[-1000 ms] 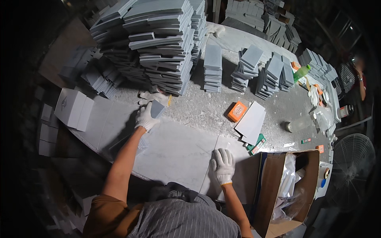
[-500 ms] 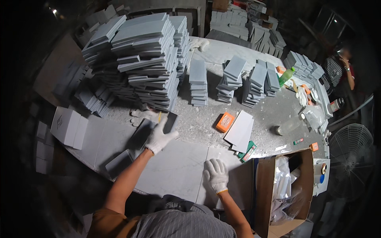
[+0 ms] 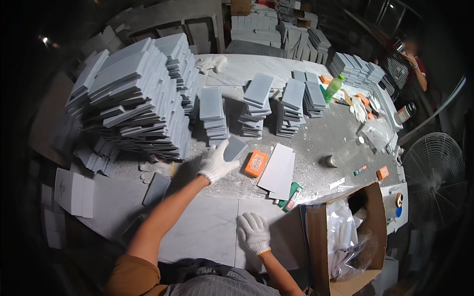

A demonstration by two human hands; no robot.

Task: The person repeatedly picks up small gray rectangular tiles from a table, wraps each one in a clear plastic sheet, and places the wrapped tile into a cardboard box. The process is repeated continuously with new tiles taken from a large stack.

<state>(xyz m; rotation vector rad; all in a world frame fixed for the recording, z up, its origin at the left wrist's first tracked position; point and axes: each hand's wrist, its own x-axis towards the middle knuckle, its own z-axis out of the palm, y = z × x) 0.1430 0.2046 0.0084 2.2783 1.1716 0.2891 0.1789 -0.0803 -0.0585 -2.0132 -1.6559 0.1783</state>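
Note:
In a white knit glove, my left hand is closed on a small grey tile above the dusty middle of the table. The tile is tilted, and my palm hides part of it. Just beyond it stands a short stack of grey tiles; to its right lies an orange box. My gloved right hand rests flat on the pale marble-look slab at the near edge, fingers stretched out and holding nothing. A dark tile lies left of my left forearm, beside a loose glove.
A tall pile of grey tiles leans at the left. More short stacks stand toward the back. White panels lie right of the orange box. An open carton with plastic stands at the near right; a fan is beyond it. A person is at the far right.
My left hand has moved right and away from me, lifting the grey tile from beside the loose glove. My right hand stays on the slab. The whole view has shifted.

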